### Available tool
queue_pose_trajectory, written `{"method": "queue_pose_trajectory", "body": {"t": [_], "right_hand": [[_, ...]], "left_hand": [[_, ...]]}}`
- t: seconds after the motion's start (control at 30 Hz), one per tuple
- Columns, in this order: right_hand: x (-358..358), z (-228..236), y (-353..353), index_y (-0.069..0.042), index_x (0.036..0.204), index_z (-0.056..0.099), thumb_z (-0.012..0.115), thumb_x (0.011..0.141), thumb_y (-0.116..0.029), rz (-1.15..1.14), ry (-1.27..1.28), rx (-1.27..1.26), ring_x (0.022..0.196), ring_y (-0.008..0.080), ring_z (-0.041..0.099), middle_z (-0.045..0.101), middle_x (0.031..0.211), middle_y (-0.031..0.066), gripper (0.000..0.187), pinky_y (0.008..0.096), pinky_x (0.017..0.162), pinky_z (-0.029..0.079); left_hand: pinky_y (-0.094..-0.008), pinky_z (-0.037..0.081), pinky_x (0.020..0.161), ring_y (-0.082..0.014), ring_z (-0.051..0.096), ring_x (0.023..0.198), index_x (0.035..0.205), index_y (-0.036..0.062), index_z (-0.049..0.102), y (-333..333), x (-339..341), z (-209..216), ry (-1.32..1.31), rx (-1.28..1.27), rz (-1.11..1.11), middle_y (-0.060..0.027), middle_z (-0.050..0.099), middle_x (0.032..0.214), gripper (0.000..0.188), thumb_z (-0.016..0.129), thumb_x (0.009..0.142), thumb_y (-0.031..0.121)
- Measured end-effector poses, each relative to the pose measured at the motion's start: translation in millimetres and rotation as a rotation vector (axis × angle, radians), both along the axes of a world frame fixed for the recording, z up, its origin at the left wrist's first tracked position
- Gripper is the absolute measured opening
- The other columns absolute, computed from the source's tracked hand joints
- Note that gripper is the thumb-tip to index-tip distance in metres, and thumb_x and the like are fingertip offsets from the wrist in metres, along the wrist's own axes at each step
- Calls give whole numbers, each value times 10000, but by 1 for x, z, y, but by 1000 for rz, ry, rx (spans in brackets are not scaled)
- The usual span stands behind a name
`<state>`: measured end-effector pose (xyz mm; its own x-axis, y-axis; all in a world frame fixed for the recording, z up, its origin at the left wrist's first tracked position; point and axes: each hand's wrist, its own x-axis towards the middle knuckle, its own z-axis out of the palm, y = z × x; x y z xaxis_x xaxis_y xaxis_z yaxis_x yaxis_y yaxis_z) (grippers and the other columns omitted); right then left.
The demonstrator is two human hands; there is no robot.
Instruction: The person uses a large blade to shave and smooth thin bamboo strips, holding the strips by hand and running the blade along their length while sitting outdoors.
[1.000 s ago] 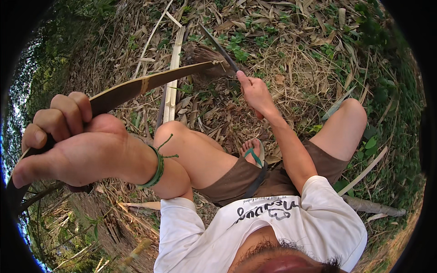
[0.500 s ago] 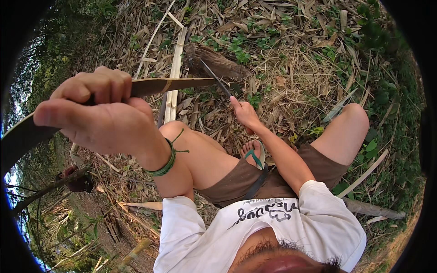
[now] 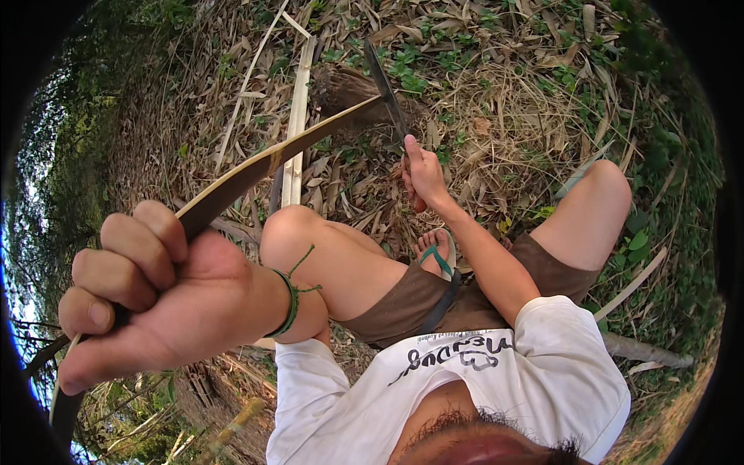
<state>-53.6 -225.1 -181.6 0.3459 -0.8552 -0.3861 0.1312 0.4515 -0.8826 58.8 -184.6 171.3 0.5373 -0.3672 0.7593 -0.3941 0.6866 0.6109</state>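
My left hand, a green cord round its wrist, is raised at the left with its fingers wrapped round a long, flat bamboo strip. The strip has a dark face, a pale edge and a node band partway along. It slants up to the right, and its far end meets a dark-bladed knife. My right hand grips that knife over the ground beyond my foot, with the blade pointing away from me. The blade crosses the strip's tip; whether it bites in I cannot tell.
Beneath the strip's far end lies a weathered wood block. Pale split bamboo lengths rest on the leaf litter beyond my left knee. At the right lie a thin pale strip and a grey branch.
My left hand has come lower and nearer, tilting the strip so its far end rises. My right hand has shifted slightly right and the knife now points more directly away.
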Motion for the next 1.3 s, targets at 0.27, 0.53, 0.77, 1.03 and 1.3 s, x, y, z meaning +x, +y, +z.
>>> {"method": "queue_pose_trajectory", "body": {"t": [0.27, 0.53, 0.77, 1.03, 1.3], "right_hand": [[-2, -10, 7, -72, 658, 468, 443, 1025, -599, 81, 62, 179, 402, 117, 443, 455, 510, 7, 643, 291, 390, 383], [-4, 7, -6, -74, 664, 476, 434, 1021, -618, 77, 26, 129, 405, 112, 436, 455, 509, 2, 652, 275, 405, 365], [-5, 13, -6, -76, 678, 474, 429, 1020, -624, 109, 39, 165, 400, 110, 430, 446, 507, 0, 647, 290, 398, 387], [-5, 6, -1, -95, 675, 444, 442, 1019, -617, 108, 23, 178, 400, 108, 427, 443, 511, -2, 625, 285, 390, 376], [-2, 8, -2, -103, 678, 434, 448, 1019, -614, 94, -7, 169, 403, 101, 426, 443, 515, -6, 615, 274, 393, 365]], "left_hand": [[-266, 138, 467, -101, 140, 501, 710, 183, 326, -23, 4, -19, -109, 110, 107, 52, 176, 566, 597, 412, 968, 714], [-274, 147, 477, -106, 141, 507, 735, 178, 386, -6, 2, -7, -53, 6, 100, 40, 198, 572, 591, 378, 978, 718], [-280, 139, 475, -118, 139, 515, 744, 166, 379, -14, 0, -5, -55, 66, 89, 33, 205, 574, 592, 349, 998, 699], [-278, 143, 475, -117, 152, 512, 750, 153, 388, -22, -8, -6, -69, 99, 140, 31, 208, 573, 596, 376, 993, 697], [-284, 167, 485, -112, 159, 524, 753, 166, 443, -23, -7, -3, -119, 78, 192, 38, 201, 585, 584, 432, 967, 709]]}}
